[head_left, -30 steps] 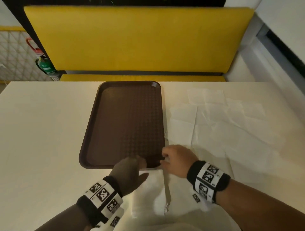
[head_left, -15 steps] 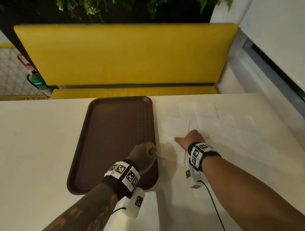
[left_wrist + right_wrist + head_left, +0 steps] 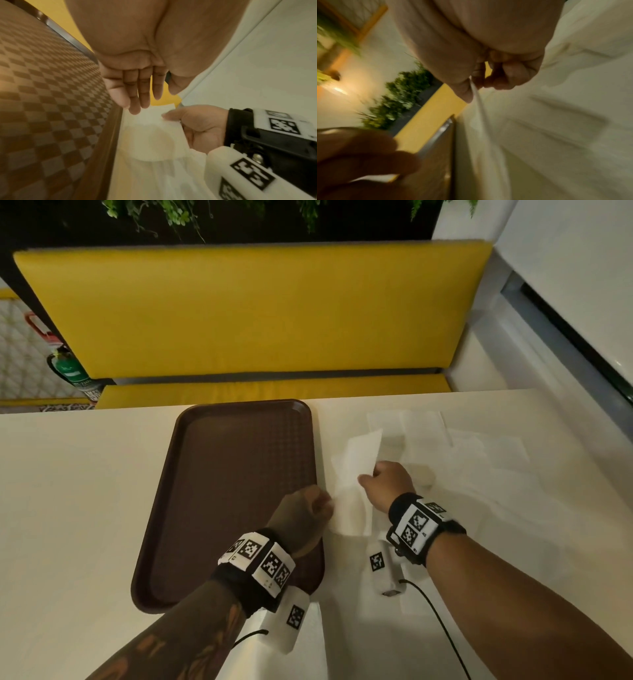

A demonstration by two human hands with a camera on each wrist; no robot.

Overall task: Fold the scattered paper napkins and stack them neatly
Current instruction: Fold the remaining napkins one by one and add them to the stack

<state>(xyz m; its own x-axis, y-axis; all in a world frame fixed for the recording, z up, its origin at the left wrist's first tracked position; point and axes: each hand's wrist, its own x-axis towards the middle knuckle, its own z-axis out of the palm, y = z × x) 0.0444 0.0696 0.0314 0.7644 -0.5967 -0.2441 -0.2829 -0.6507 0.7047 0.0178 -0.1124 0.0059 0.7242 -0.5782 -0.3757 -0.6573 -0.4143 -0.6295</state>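
Note:
Several white paper napkins (image 3: 479,460) lie scattered flat on the cream table, to the right of a brown tray (image 3: 239,474). My right hand (image 3: 368,477) pinches one napkin (image 3: 359,457) between thumb and fingers and holds its corner lifted off the pile; the pinch (image 3: 474,88) on the thin sheet (image 3: 479,108) shows plainly in the right wrist view. My left hand (image 3: 323,505) hovers over the tray's right rim. Its straight fingertips (image 3: 135,111) touch the same napkin's (image 3: 150,135) left edge, with the thumb held apart. Another white napkin (image 3: 315,645) lies by the near table edge under my left forearm.
The tray (image 3: 51,94) holds nothing. A yellow bench (image 3: 239,313) runs along the table's far edge, with plants above it. A white wall and ledge (image 3: 548,344) close off the right side. A fire extinguisher (image 3: 68,368) stands far left.
Both hands left the napkin near the table's front edge and moved forward to the scattered pile. My right hand took hold of one napkin and lifted its corner; my left hand came against its edge.

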